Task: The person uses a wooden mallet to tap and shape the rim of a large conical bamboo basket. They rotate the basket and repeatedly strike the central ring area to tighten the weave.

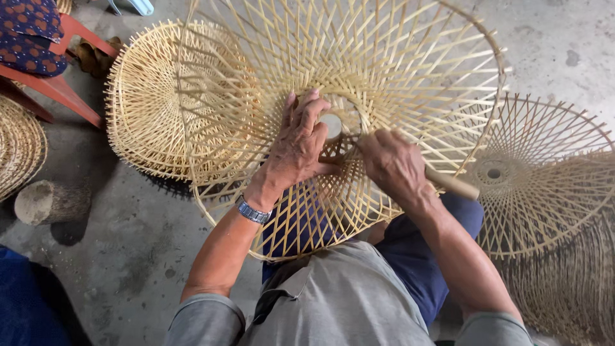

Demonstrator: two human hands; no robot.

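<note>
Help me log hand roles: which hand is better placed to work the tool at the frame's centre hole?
Right hand: it grips the wooden-handled tool; left hand braces the pale woven bamboo frame.

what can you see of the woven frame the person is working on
The woven frame is a wide, round, open lattice of pale bamboo-like strips crossing in diamonds, bound by a rim hoop, with a small round hole at its centre. It lies tilted over the person's lap. The left hand presses near the hole; the right hand holds a wooden-handled tool against it.
</note>
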